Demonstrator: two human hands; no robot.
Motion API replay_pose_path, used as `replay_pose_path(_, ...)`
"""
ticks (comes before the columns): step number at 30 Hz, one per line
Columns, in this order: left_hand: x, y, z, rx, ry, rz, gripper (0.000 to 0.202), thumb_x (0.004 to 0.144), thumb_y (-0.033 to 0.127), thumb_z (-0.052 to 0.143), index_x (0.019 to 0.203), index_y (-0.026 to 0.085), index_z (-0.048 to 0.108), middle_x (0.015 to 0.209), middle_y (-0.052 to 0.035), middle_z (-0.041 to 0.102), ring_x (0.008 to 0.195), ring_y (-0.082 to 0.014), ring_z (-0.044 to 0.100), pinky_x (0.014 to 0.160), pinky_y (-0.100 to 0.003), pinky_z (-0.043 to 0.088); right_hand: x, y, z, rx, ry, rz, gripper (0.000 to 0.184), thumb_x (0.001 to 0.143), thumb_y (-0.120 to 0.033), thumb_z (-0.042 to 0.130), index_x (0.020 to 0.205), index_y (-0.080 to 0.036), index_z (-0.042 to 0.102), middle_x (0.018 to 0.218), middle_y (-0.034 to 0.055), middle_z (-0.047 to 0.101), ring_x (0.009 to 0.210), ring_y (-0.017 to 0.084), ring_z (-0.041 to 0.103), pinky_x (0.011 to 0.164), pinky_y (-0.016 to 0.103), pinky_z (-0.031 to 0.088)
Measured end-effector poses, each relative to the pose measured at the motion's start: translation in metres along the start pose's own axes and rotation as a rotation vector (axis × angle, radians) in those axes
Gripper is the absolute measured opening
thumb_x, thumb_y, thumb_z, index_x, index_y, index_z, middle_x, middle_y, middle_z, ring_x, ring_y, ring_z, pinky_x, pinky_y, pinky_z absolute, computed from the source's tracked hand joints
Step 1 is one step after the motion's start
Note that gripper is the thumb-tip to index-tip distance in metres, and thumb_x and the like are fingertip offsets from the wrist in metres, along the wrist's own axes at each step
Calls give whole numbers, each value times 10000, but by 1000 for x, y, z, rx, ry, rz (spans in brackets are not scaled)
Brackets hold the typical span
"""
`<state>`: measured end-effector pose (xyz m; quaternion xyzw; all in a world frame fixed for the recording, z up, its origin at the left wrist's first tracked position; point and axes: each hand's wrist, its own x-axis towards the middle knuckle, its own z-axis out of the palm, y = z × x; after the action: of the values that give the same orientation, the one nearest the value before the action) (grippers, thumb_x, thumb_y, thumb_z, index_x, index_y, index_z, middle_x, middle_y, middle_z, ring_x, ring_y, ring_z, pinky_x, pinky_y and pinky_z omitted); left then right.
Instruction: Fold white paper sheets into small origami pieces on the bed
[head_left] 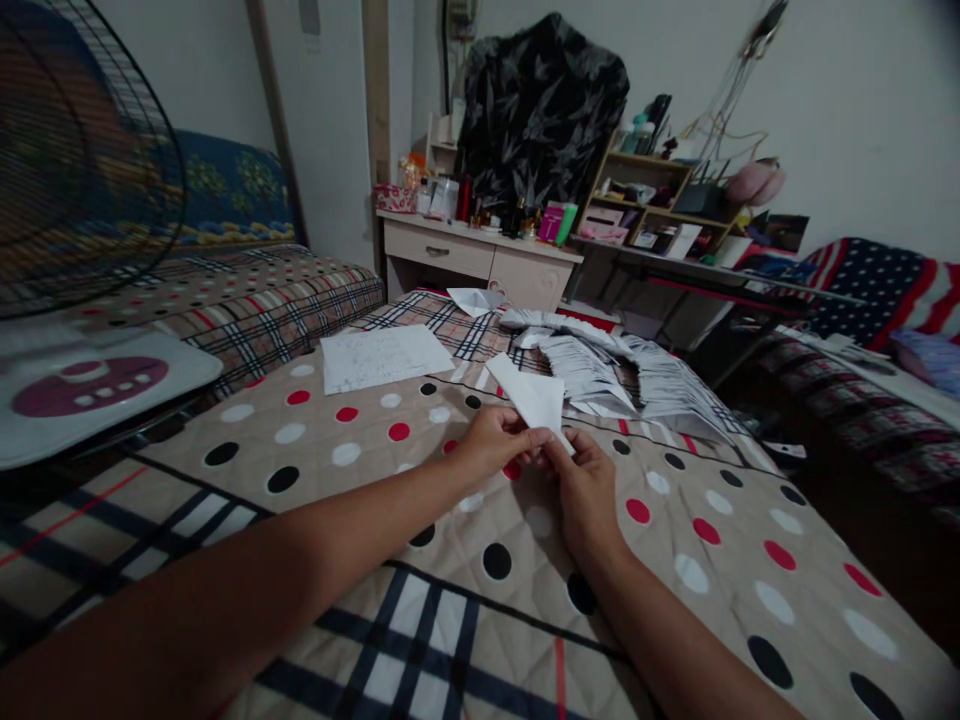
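Observation:
A piece of folded white paper [531, 393] is held up between both hands above the dotted bedspread. My left hand [496, 440] pinches its lower left edge, thumb reaching toward the other hand. On the lower right corner, my right hand [583, 470] grips the same paper with thumb and curled fingers. The fingertips of both hands come close together there; some fingers are hidden behind the paper. Just beyond it lie stacks of folded white papers [585, 375], fanned in rows. To the left rests a flat sheet with faint marks [386, 358].
Another folded paper [475, 301] lies at the bed's far end. A caged fan [82, 150] stands at the left. Behind the bed are a white dresser [442, 250] with bottles and boxes, a hanging black patterned shirt [544, 110], and a cluttered shelf [645, 190].

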<state>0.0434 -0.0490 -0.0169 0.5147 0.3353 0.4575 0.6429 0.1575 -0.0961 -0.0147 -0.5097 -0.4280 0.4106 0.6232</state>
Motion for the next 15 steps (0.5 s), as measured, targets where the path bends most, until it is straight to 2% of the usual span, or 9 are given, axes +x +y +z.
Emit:
replay_pose_path(3,2,4,-7,13,81,-24,256,652,333,798,655,126,648,522,7,595,429,-71,497,435,-197,348,2,5,5,-6,-19,-19,330,697,-463,749,783,-181,601,588,-33,587,478,97,453,454,218,325)
replay_pose_path(7,11,12,-21,66,111,3,243,673,298,783,601,120,633,487,6,576,412,-67,481,438,-202,354,4,5,-1,-23,-26,-6,325,683,-441,762,774,-171,606,528,-58,517,449,79,379,438,213,268)
replay_pose_path(12,24,15,-42,42,223,71,265,712,336,746,598,126,632,493,8,580,422,-57,477,445,-191,340,9,1,-14,-59,-40,3,318,654,-425,777,726,-170,600,492,-68,489,420,73,345,420,214,237)
replay_pose_path(15,27,15,-48,-37,230,83,309,724,390,725,599,127,619,522,5,586,440,-54,481,449,-185,349,12,1,-19,-81,-3,-6,317,644,-422,785,742,-174,613,496,-63,512,411,78,357,405,216,243)
